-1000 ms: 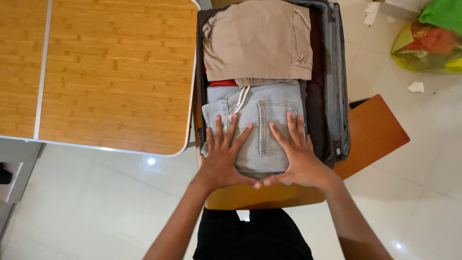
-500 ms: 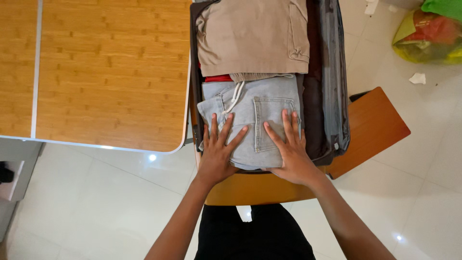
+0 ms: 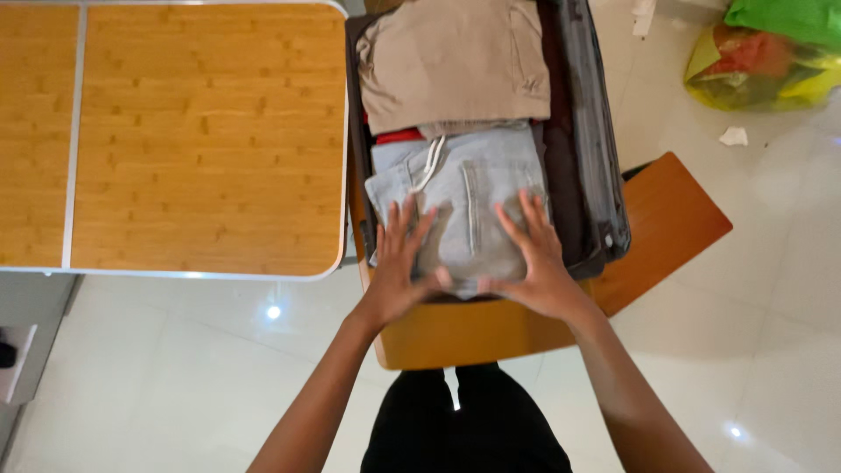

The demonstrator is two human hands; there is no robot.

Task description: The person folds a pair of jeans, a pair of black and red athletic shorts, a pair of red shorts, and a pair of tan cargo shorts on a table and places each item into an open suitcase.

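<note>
My left hand (image 3: 399, 271) and right hand (image 3: 536, 267) press flat, fingers spread open, on the folded light-blue jeans (image 3: 464, 188) in the suitcase (image 3: 596, 158).

Floor (image 3: 210, 368): glossy white tiles, two bright ceiling-light reflections, one lower left, one lower right. Folding table (image 3: 175, 131) upper left: bamboo-pattern wood top, metal edge trim, rounded corner, seam strip near its left side. Orange-brown wooden bench (image 3: 674, 219) centre-right, set at an angle. Top right: coloured plastic bags (image 3: 762, 61) on the floor, crumpled white paper scrap (image 3: 733, 136) nearby.
</note>
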